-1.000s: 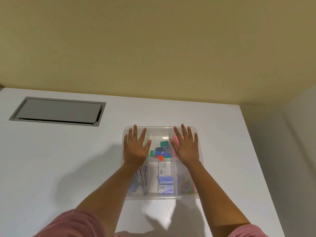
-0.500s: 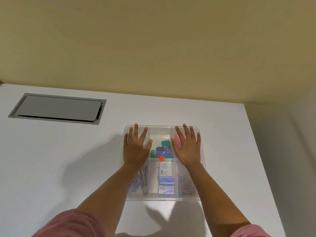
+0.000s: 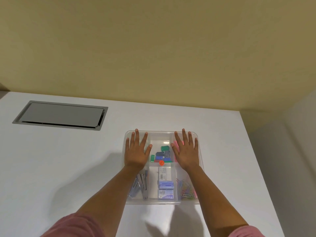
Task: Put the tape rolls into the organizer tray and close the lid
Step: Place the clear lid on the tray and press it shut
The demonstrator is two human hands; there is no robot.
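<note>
A clear plastic organizer tray (image 3: pixel 162 201) sits on the white table, with a clear lid lying flat over it. My left hand (image 3: pixel 136 153) rests palm down on the lid's far left part, fingers spread. On the far right part my right hand (image 3: pixel 187 153) lies the same way. Through the lid I see coloured binder clips (image 3: pixel 162 155), staple boxes (image 3: pixel 165 189), a stapler (image 3: pixel 142 183) and coloured paper clips (image 3: pixel 186 188). Something pink (image 3: pixel 176 144) shows under my right hand. No tape roll is plainly visible.
A grey metal cable hatch (image 3: pixel 59 115) is set into the table at the far left. The table's right edge (image 3: pixel 259 165) runs close to the tray, with a grey wall beyond. A yellow wall stands behind the table.
The view has shifted slightly; both hands stay flat on the lid in nearly the same place, edging a little toward the far rim.
</note>
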